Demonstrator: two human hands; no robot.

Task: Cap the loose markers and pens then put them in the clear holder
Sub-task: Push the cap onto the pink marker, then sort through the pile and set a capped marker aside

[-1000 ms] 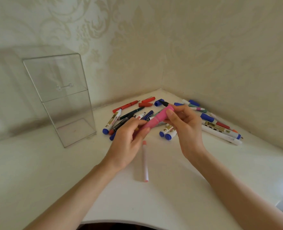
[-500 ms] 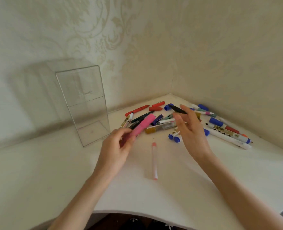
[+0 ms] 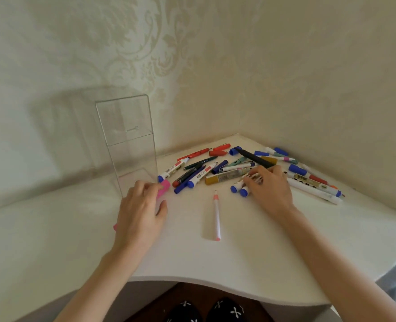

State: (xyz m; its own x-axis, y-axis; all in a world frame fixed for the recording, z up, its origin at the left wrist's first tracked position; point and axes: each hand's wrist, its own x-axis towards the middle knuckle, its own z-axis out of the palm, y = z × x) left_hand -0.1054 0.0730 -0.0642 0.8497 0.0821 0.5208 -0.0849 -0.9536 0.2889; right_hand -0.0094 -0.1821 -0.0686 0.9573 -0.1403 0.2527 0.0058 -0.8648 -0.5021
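Observation:
My left hand (image 3: 141, 210) is shut on a pink highlighter (image 3: 165, 187); its capped end pokes out past my fingers, right beside the base of the clear holder (image 3: 127, 145). The holder stands upright and holds nothing. My right hand (image 3: 270, 189) lies on the pile of markers and pens (image 3: 215, 168), fingers spread and bent over white markers with blue caps (image 3: 239, 189); nothing is lifted. A black marker (image 3: 254, 157) lies just beyond its fingertips. A thin white pen with pink ends (image 3: 216, 217) lies alone between my hands.
The white table (image 3: 239, 263) fits into a wall corner; its curved front edge is close to me. More markers (image 3: 313, 182) lie along the right wall. Loose red (image 3: 218, 152) and blue caps (image 3: 233, 150) sit at the back of the pile.
My right hand let go of the pink highlighter and dropped onto the pile. My left hand carried the highlighter left and down towards the holder's base. The view shifted left.

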